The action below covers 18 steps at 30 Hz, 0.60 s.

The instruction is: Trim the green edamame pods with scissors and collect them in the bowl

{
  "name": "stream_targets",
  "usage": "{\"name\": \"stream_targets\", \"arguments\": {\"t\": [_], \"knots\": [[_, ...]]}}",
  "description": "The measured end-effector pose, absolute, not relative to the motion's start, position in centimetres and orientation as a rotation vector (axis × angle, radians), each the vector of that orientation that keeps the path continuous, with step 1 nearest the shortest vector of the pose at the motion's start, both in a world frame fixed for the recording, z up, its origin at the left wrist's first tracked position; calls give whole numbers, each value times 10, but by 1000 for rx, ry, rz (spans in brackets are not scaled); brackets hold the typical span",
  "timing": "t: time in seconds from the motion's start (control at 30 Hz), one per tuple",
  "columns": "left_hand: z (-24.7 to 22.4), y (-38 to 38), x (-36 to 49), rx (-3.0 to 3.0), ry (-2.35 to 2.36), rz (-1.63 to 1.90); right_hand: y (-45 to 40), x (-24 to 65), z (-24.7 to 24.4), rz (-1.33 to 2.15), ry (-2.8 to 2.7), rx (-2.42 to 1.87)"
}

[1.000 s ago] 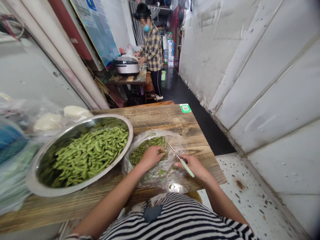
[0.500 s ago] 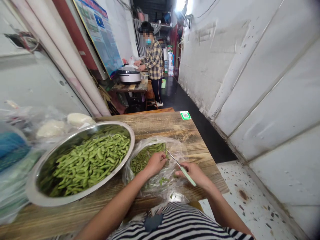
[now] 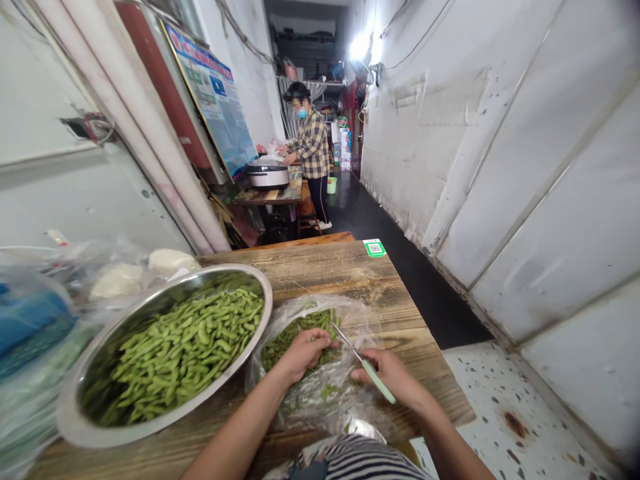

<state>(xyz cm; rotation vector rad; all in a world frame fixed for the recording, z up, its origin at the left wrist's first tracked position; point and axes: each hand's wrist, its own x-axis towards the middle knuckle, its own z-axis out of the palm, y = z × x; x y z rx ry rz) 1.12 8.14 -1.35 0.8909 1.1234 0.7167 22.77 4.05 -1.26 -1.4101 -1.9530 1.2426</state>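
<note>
My right hand (image 3: 393, 375) is closed around scissors with pale green handles (image 3: 377, 381); their metal blades point up and left toward my left hand. The fingers of my left hand (image 3: 306, 353) are pinched together beside the blade tips, and what they hold is too small to make out. Both hands are over a clear plastic bag (image 3: 357, 310) spread on the table. Inside the bag lie green pods (image 3: 329, 318) and small green clippings (image 3: 275, 348). To the left of my left hand, a large steel basin (image 3: 69, 427) holds many green soybean pods (image 3: 187, 353).
The wooden table (image 3: 325, 270) carries a green QR-code card (image 3: 375, 249) at its far right corner. Plastic bags with pale contents (image 3: 117, 281) lie behind the basin. Farther back, a person in a checked shirt (image 3: 315, 147) stands at another table by a white cooker (image 3: 269, 175).
The whole view has shifted, so everything appears lower. My left hand stays pinched near the blade tips, and my right hand still grips the scissors.
</note>
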Motion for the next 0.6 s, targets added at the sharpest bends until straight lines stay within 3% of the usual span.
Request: {"name": "stream_targets", "arguments": {"t": [0.6], "knots": [[-12, 73, 4, 877, 1132, 768, 37, 224, -16, 1225, -1916, -1438]]}}
